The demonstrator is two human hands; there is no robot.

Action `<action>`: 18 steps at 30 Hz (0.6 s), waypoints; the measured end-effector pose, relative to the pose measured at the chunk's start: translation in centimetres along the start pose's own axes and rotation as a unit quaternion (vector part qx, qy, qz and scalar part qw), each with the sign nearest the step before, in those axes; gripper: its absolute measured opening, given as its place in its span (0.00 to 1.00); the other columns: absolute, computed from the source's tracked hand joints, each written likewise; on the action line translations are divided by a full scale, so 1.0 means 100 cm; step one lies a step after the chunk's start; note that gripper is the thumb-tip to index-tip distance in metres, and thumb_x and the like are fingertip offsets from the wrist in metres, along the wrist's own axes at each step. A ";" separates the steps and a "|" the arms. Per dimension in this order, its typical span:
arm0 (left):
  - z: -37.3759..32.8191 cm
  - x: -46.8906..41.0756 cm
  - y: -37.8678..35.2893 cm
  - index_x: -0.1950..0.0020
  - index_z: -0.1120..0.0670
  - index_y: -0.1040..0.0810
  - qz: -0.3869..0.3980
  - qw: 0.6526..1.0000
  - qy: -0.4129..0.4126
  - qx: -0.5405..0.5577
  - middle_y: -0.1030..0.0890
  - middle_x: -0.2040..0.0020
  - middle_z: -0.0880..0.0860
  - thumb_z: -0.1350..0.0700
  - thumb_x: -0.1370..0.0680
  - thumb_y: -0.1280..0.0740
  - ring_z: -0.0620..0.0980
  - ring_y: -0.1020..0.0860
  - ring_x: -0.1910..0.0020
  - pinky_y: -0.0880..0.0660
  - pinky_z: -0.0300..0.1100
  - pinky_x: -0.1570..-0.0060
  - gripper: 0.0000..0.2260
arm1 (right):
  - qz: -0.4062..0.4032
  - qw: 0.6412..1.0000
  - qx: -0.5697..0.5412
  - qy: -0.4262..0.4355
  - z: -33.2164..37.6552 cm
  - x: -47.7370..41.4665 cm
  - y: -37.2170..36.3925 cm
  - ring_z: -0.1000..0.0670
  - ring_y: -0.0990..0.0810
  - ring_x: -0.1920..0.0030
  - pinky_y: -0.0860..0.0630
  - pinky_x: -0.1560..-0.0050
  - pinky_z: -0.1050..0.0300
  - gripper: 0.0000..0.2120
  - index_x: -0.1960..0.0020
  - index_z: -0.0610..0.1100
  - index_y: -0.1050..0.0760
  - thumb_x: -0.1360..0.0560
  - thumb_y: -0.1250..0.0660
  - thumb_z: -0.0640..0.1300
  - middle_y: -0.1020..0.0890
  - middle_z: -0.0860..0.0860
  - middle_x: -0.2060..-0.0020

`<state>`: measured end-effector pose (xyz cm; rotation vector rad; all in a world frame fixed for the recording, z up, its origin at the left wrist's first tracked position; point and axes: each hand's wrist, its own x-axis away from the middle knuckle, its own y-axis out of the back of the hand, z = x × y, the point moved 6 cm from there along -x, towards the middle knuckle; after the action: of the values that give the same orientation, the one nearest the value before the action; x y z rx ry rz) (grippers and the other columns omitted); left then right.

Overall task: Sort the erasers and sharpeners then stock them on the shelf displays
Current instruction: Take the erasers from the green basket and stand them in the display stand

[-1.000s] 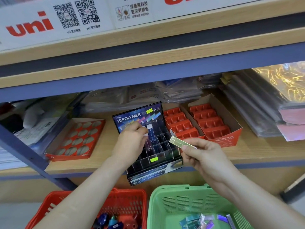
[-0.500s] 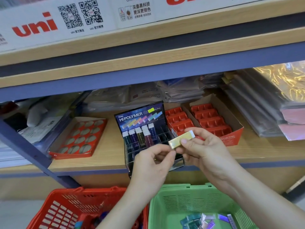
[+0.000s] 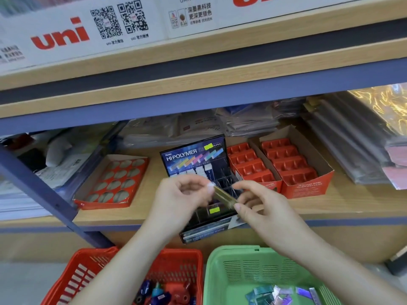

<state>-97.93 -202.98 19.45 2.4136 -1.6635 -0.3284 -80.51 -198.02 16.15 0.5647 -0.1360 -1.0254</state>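
Since half a second back: left hand [image 3: 182, 194] up from below to the far tip of the gold eraser [image 3: 223, 196], now slanted, not level. Pinched at both ends: left fingertips on the white far end, blurred, likely a narrow pinch; right hand [image 3: 264, 208] thumb and finger on the near end. Held just above the near slots of the HI-POLYMER display box [image 3: 193, 154], far row partly filled. Step: re-orienting before slotting. Next: stand upright, drop into a free slot. More erasers [image 3: 284, 292] in green basket [image 3: 242, 249], near right; sharpeners [image 3: 158, 293] in red basket [image 3: 182, 254], near left.
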 end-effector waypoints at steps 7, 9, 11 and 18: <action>0.001 -0.044 0.055 0.58 0.50 0.16 -0.167 0.950 -0.092 -0.248 0.18 0.65 0.42 0.55 0.27 0.27 0.38 0.19 0.63 0.22 0.35 0.58 0.01 | 0.048 0.959 0.278 0.018 -0.022 0.004 -0.002 0.50 0.30 0.42 0.27 0.43 0.57 0.24 0.28 0.60 0.40 0.21 0.37 0.50 0.32 0.52 0.40; 0.011 -0.051 0.050 0.55 0.51 0.16 -0.153 0.941 -0.097 -0.284 0.19 0.64 0.40 0.55 0.26 0.27 0.36 0.21 0.63 0.27 0.26 0.61 0.02 | 0.051 0.964 0.258 0.024 -0.022 0.004 -0.004 0.51 0.27 0.48 0.26 0.50 0.58 0.25 0.28 0.60 0.41 0.21 0.37 0.49 0.31 0.53 0.42; 0.022 -0.056 0.044 0.52 0.54 0.16 -0.143 0.931 -0.100 -0.321 0.18 0.62 0.44 0.55 0.26 0.28 0.38 0.22 0.63 0.31 0.25 0.61 0.05 | 0.057 0.968 0.243 0.028 -0.023 0.003 -0.005 0.52 0.25 0.52 0.27 0.53 0.57 0.25 0.28 0.60 0.43 0.21 0.37 0.48 0.29 0.54 0.43; 0.036 -0.063 0.017 0.51 0.58 0.16 -0.086 0.873 -0.206 -0.434 0.17 0.55 0.53 0.59 0.26 0.27 0.52 0.20 0.57 0.24 0.42 0.56 0.06 | 0.067 0.978 0.192 0.037 -0.028 0.004 -0.009 0.49 0.20 0.49 0.24 0.48 0.51 0.25 0.31 0.61 0.43 0.22 0.36 0.46 0.24 0.55 0.41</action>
<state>-102.66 -197.78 16.95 1.8346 -1.0330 -1.3636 -80.01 -197.70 13.27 0.9324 -0.3056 -0.8492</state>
